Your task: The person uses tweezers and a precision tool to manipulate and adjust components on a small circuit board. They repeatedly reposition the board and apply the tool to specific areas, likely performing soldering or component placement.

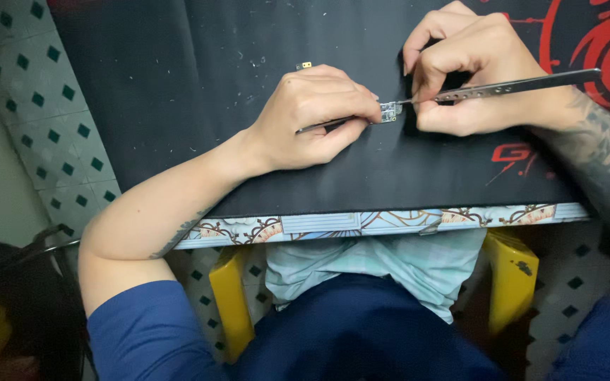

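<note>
A tiny circuit board (pixel 389 111) lies on a black mat (pixel 178 85) between my two hands. My left hand (pixel 312 116) rests on the mat and grips a thin dark tool (pixel 323 126), its fingertips pinning the board's left edge. My right hand (pixel 471 74) holds silver tweezers (pixel 517 86) with a row of holes, their tip touching the board's right side.
A small gold-coloured part (pixel 306 65) sits on the mat above my left hand. The mat carries a red design (pixel 601 42) at right and lies on a patterned cloth edge (pixel 361 222). A yellow stool (pixel 231 303) stands below, on a tiled floor (pixel 44 106).
</note>
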